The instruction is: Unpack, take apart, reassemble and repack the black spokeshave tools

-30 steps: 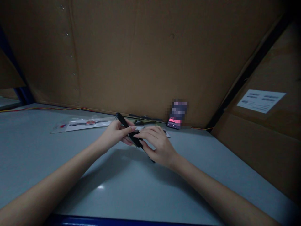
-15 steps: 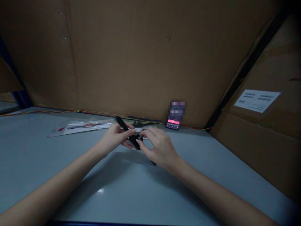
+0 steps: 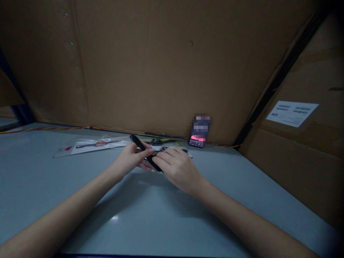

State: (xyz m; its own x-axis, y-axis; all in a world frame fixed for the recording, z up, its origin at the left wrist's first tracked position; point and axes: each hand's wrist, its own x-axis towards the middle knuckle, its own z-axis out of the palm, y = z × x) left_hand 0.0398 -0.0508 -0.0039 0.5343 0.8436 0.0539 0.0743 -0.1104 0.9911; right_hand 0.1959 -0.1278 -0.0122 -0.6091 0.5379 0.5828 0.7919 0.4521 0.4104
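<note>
A long black strap-like object (image 3: 139, 144) slants across the middle of the grey table (image 3: 134, 215). My left hand (image 3: 132, 158) is closed round its middle, with the upper end sticking out above my thumb. My right hand (image 3: 176, 166) lies over the lower half, its fingers curled down on the strap where the two hands meet. What sits under my right fingers is hidden.
A clear plastic packet (image 3: 91, 145) with a dark and red item lies left of my hands. A phone (image 3: 199, 138) with a lit screen leans on the cardboard wall (image 3: 161, 71). Red-yellow wires (image 3: 45, 128) run along the wall's foot. A labelled carton (image 3: 295, 150) stands at the right.
My right hand has lowered onto the strap and covers its lower end, which showed below the palm before. The small shiny part seen half a second ago is hidden.
</note>
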